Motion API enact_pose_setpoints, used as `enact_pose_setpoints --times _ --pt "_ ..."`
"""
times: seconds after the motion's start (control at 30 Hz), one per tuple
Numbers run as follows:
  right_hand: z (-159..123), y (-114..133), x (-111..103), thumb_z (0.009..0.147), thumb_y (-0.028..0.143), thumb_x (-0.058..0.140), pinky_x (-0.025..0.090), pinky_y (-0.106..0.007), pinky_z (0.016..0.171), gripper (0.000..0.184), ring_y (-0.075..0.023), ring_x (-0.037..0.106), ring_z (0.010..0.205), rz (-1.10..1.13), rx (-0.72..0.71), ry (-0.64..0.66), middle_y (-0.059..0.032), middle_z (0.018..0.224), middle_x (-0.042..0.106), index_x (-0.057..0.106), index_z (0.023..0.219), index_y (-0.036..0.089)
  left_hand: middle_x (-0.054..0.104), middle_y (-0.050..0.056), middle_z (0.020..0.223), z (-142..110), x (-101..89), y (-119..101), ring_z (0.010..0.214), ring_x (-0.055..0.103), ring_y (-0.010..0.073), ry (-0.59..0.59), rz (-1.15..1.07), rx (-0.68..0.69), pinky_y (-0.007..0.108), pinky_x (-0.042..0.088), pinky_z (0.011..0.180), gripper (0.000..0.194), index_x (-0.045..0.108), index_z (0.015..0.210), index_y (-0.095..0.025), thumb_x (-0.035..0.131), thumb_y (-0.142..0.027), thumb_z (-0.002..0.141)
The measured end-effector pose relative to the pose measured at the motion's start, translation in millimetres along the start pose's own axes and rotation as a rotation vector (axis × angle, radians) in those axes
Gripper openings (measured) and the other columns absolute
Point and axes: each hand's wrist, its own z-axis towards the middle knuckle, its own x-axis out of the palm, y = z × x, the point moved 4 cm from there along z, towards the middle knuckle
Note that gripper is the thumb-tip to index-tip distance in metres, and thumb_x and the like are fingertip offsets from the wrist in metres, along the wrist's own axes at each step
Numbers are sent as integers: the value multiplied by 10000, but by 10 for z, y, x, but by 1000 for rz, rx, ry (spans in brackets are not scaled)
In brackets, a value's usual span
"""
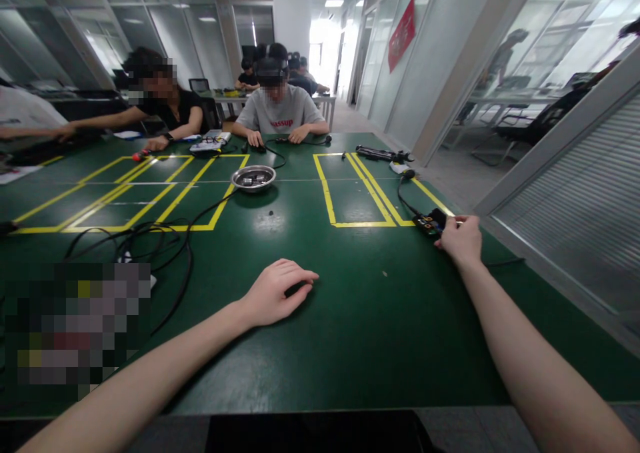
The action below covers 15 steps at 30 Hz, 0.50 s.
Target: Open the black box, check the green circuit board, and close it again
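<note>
1. While the left hand (280,292) rests empty and released near the middle of the worktop (350,346), fingers loosely bent with the thumb apart, the right hand (461,240) grasps the right end of a small black device (430,224) between thumb and fingers
2. The black device sits on the right side of the worktop, by the near right corner of the yellow tape (364,224); a black cable (407,202) runs from it towards the far side
3. Farther left, a metal bowl (253,178) holds small metallic pieces (257,180)
4. Loops of dark cable (187,266) lie at left
5. Across the worktop sits a person in a grey shirt (280,110)
</note>
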Motion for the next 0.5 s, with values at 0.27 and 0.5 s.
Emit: enact_pose_setpoints --times 0.27,0.5 --pt "-113 103 -78 862 437 638 603 -410 652 528 -227 704 655 144 4 -28 -193 1309 652 512 1309 186 807 68 986 1 -3 -2 878 747 194 1 -5 15 370 566 866 194 725 1110 -184 563 -176 1004" --pt "-34 127 -119 757 417 738 514 -548 980 450 -381 632 1101 -69 -189 -147 -172 1096 681 680 1117 153 805 73 978 -1 0 -6 879 752 192 14 -15 13 375 570 875 211 734 1117 -193 555 -181 1007"
